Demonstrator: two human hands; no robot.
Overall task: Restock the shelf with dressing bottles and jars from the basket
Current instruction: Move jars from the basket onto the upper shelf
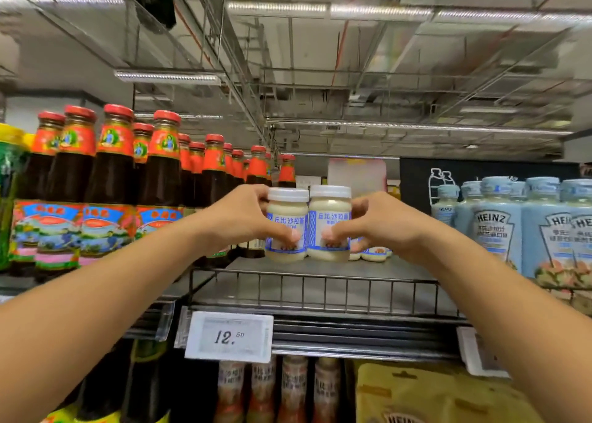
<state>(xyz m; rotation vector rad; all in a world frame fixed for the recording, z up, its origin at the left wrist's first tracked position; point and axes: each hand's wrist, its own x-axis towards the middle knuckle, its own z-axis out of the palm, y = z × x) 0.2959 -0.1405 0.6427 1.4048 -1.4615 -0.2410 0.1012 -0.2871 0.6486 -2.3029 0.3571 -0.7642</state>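
Left hand (246,217): reaches up to the top shelf; its grip holds the left jar, thumb across the front of the label, fingers round the far side.
Right hand (381,227): mirrors it; its grip holds the right jar, thumb pressed on the lower label.
Left jar (286,220): white screw cap, creamy filling, blue-and-white label reading 丘比沙拉酱; the lower print is hidden by the thumb.
Right jar (330,217): same cap and label, upright, touching the left jar side by side.
Where the jars are: over the bare middle stretch of the shelf (320,294), behind its wire front rail; whether their bases rest on the board cannot be told.
Jars behind (373,253): more of the same blue-and-white label, low and further back, mostly hidden by the right hand.
Price tag (229,336): electronic tag on the shelf edge, reading 12.50; the small print is blurred.
Sauce bottles (112,172): to the left, dark bottles with red caps and orange neck labels; wording unreadable.
Heinz bottles (493,227): to the right, pale blue, marked HEINZ above Chinese text too soft to read.
Lower shelf: small bottles (262,387) with pale labels, beside a yellow pack (432,394).
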